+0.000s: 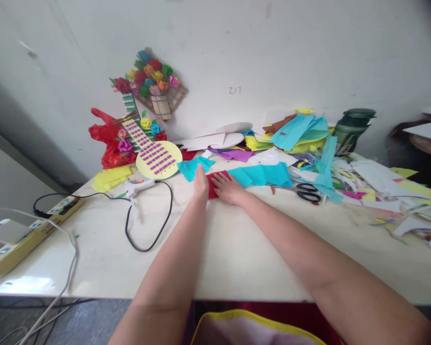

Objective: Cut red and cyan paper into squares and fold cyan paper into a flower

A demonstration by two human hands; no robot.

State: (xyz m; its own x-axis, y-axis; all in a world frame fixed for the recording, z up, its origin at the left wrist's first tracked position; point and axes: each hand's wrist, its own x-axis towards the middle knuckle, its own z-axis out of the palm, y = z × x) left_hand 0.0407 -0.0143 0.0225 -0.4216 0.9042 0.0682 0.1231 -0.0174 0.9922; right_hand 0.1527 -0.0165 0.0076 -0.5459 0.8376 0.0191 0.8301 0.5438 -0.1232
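Note:
A folded piece of red paper (213, 186), crepe-like, lies on the table between my two hands. My right hand (230, 189) rests flat on its right part, fingers spread, holding nothing. At the paper's left edge my left hand (200, 183) stands on its side, fingers stretched forward, slightly blurred. A blue paper piece (192, 167) lies just beyond my left hand. To the right of my right hand stretches a creased blue paper strip (262, 175). Black-handled scissors (308, 192) lie past that strip, their blades mostly hidden.
A white glue gun (138, 188) with a looping black cord lies left. Behind it lean a yellow paper guitar (159, 159) and paper flowers (153, 72). A power strip (36, 235) sits at the left edge. Paper scraps (373, 182) and a green bottle (354, 130) occupy the right.

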